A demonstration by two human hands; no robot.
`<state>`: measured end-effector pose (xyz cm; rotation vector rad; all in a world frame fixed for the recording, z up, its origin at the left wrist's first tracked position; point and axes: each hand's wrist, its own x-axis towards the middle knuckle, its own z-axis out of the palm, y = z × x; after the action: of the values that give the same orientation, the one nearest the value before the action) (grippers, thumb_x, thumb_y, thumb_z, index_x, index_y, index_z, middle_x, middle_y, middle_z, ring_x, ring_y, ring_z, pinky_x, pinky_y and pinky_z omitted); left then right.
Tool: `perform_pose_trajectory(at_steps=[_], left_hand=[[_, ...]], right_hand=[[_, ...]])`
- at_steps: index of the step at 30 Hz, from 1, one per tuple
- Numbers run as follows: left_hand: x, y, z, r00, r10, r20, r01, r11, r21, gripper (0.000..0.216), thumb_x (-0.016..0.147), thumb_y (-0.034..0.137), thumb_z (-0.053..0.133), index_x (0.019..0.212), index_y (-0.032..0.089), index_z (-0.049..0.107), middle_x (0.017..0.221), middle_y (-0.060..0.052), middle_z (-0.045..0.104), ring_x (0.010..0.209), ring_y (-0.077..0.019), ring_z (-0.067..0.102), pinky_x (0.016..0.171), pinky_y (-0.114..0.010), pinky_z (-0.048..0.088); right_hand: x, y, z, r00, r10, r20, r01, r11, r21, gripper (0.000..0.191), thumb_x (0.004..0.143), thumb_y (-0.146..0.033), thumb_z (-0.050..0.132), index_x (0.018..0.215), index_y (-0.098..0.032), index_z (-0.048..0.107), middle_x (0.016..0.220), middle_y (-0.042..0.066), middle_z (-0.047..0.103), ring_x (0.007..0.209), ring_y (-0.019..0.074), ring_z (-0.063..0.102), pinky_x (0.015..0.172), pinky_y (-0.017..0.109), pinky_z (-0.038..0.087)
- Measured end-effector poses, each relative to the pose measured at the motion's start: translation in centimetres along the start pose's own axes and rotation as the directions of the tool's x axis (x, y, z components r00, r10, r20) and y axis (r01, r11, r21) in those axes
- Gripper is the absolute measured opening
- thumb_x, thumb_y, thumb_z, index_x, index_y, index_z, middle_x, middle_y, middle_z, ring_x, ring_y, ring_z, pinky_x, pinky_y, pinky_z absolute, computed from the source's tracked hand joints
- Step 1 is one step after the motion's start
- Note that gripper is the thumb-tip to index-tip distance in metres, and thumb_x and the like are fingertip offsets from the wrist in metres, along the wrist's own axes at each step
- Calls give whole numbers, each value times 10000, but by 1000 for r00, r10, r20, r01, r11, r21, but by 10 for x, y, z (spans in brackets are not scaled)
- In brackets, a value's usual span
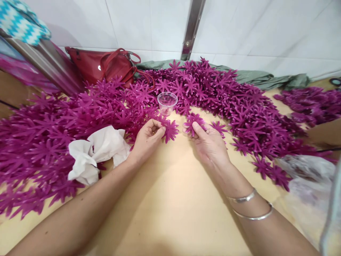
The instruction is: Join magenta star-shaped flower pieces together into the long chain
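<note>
Pinching one purple flower (171,132) rightward of the left grip (147,140) and, seemingly, another flower (190,125) leftward of the right grip (211,144).

Bright, fairly even indoor light, seemingly from overhead; pale wall (149,25) strongly lit, faint diagonal shadow streaks at upper right. Soft-edged shadows on yellow tabletop (173,199) along inner sides of both forearms (106,199), dim patch at bottom centre. Small glints on silver bracelets (243,200), clear cup (167,109), metal strip (192,28). Left hand (147,138) and right hand (210,142) fairly clear, fine detail smeared. Wide-angle stretch toward edges; purple flower pieces (45,153) at left soft, grey cord (330,209) at right edge blurred
</note>
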<state>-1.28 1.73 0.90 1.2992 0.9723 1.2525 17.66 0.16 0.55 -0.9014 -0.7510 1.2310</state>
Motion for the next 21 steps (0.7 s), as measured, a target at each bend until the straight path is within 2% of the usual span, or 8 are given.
perform_pose_trajectory(at_steps=[4,8,12,14,17,21], left_hand=[[0,0,1,1000,9,10,-8,997,-76,163,863,183,661,949,208,525,778,38,591,645,-91,545,624,-212,452],[0,-3,2,997,71,27,-68,993,-94,318,862,151,671,1116,248,505,847,35,655,698,-108,601,636,-214,483],[-1,-1,0,988,113,103,-117,992,39,46,925,193,610,924,196,656,801,-6,665,702,-124,598,661,-244,490],[-2,2,-1,989,86,117,-98,990,98,166,955,245,582,866,180,706,827,-34,699,733,-144,619,704,-269,505],[-4,6,-1,989,71,128,-88,987,134,207,959,341,627,916,183,753,932,-55,732,848,-174,654,784,-287,517],[-4,2,0,978,71,197,-94,989,111,214,891,396,748,913,183,748,866,-46,716,761,-158,633,728,-279,516]], right_hand=[[-2,-4,5,1000,-10,-21,9,998,-65,304,657,-355,968,864,-223,788,854,-19,771,750,113,673,728,235,560],[-4,-7,8,999,-38,3,38,993,-115,305,642,-374,968,774,-217,742,680,-44,704,614,105,608,626,244,508],[-5,-6,8,998,-61,26,65,975,-212,302,690,-398,934,770,-214,709,685,-35,701,616,114,596,629,260,495],[-6,-5,7,996,-80,50,90,956,-279,283,735,-405,903,765,-216,694,697,-36,692,630,118,593,652,268,501],[-10,-4,8,988,-120,96,146,921,-360,233,798,-385,860,792,-229,688,738,-44,678,670,122,596,708,272,516],[-14,-3,11,985,-121,123,159,914,-374,211,800,-360,861,862,-250,692,830,-38,707,760,142,635,774,281,541]])
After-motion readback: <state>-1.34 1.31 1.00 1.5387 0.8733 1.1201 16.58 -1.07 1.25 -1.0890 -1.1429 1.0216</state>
